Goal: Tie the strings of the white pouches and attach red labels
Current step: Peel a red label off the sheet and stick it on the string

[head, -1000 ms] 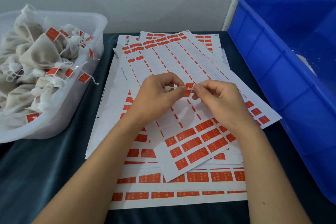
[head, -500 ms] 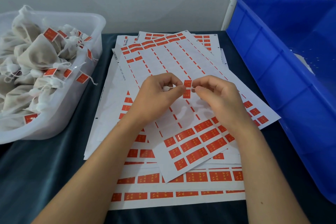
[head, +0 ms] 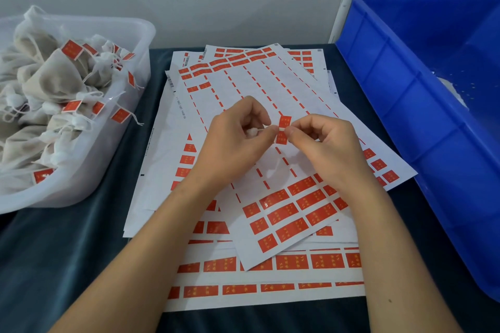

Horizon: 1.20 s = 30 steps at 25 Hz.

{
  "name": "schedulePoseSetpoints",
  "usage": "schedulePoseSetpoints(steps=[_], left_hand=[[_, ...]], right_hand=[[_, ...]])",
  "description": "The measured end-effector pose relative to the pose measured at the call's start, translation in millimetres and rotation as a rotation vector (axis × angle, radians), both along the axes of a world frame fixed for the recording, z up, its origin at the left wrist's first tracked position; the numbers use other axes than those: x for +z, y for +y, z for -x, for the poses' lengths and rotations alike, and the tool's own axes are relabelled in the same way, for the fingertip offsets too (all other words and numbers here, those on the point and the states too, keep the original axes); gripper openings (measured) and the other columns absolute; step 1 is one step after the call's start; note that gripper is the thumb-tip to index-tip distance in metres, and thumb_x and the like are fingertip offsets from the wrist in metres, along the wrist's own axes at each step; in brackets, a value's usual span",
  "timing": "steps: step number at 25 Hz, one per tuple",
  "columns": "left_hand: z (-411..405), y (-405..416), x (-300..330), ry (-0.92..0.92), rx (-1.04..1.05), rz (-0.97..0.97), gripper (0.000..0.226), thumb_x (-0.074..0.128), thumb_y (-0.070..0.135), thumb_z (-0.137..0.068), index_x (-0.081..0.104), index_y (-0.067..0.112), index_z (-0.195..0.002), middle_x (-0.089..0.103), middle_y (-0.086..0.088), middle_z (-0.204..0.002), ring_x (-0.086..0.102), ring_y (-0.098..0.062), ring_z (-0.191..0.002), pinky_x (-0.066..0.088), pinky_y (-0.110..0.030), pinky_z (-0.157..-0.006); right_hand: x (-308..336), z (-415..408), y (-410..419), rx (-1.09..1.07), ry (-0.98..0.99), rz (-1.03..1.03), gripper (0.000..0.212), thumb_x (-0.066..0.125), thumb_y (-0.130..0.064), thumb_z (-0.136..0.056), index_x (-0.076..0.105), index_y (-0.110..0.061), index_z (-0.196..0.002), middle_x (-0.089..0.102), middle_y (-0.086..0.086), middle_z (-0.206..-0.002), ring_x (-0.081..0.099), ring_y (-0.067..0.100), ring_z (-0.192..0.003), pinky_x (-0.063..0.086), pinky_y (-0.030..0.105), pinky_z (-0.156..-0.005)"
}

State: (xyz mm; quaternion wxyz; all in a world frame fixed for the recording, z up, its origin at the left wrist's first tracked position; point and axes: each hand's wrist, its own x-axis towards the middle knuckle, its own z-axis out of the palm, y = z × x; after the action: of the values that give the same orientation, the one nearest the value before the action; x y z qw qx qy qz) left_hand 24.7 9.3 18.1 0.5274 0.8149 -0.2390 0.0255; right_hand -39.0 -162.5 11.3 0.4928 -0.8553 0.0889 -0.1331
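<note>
My left hand is curled around a small white pouch, mostly hidden in the palm, and pinches its thin string. My right hand pinches a red label that stands upright across the string between both hands' fingertips. Both hands hover over a stack of label sheets, where rows of red labels remain at the near end. Several tied white pouches with red labels fill a clear plastic tub at the left.
A large blue crate stands at the right, with a little white material inside it. The sheets lie on a dark cloth-covered table. A grey wall rises close behind.
The red label has opened out and now stands upright across the string between my fingertips. Both hands stayed almost in place over the sheets.
</note>
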Motion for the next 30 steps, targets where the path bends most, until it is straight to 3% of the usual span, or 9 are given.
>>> schedulePoseSetpoints(steps=[2,5,9,21,27,30], left_hand=[[1.9,2.0,0.5,-0.074,-0.04,0.001,0.014,0.076,0.025,-0.093,0.062,0.028,-0.093,0.061,0.003,-0.073,0.058,-0.016,-0.067,0.047,-0.019,-0.056],[5.7,2.0,1.5,-0.128,-0.08,-0.022,0.013,0.076,0.03,-0.094,0.064,0.035,-0.097,0.06,0.018,-0.072,0.055,-0.011,-0.063,0.043,-0.014,-0.055],[4.8,1.9,1.6,-0.158,-0.035,-0.051,0.014,0.076,0.026,-0.094,0.066,0.035,-0.1,0.056,0.035,-0.076,0.058,0.002,-0.071,0.043,-0.006,-0.061],[2.2,1.8,-1.1,-0.119,-0.004,-0.103,0.006,0.074,0.034,-0.094,0.072,0.031,-0.099,0.055,0.03,-0.073,0.057,0.008,-0.073,0.041,-0.004,-0.06],[-1.4,2.8,-2.5,-0.003,-0.059,-0.068,0.004,0.074,0.033,-0.094,0.077,0.029,-0.095,0.061,0.028,-0.067,0.053,0.001,-0.061,0.039,-0.007,-0.054],[-5.9,5.4,0.1,0.096,-0.131,-0.019,0.006,0.074,0.031,-0.094,0.079,0.03,-0.092,0.067,0.018,-0.07,0.049,-0.003,-0.055,0.038,-0.012,-0.052]], right_hand=[[0.0,0.2,-0.4,0.004,-0.006,0.001,0.011,0.067,-0.042,-0.097,0.074,-0.035,-0.092,0.07,-0.028,-0.087,0.063,-0.01,-0.091,0.044,0.008,-0.069],[0.9,0.9,-1.7,-0.006,-0.016,0.007,0.008,0.068,-0.042,-0.096,0.074,-0.038,-0.093,0.07,-0.03,-0.088,0.061,-0.013,-0.094,0.044,-0.002,-0.062],[0.6,0.9,-2.4,-0.031,-0.012,0.05,0.007,0.068,-0.046,-0.094,0.072,-0.041,-0.095,0.069,-0.028,-0.086,0.059,-0.015,-0.093,0.041,0.004,-0.067],[0.2,0.3,-3.5,-0.045,-0.052,0.04,0.008,0.066,-0.047,-0.096,0.069,-0.04,-0.095,0.067,-0.03,-0.091,0.057,-0.014,-0.098,0.043,0.013,-0.073],[-0.1,-0.6,-3.1,-0.037,-0.072,0.029,0.008,0.064,-0.044,-0.098,0.068,-0.037,-0.099,0.068,-0.029,-0.101,0.056,-0.014,-0.103,0.041,0.012,-0.073],[0.9,-1.0,-2.1,-0.017,-0.069,0.0,0.006,0.063,-0.043,-0.099,0.068,-0.038,-0.098,0.07,-0.03,-0.099,0.059,-0.013,-0.102,0.043,0.012,-0.074]])
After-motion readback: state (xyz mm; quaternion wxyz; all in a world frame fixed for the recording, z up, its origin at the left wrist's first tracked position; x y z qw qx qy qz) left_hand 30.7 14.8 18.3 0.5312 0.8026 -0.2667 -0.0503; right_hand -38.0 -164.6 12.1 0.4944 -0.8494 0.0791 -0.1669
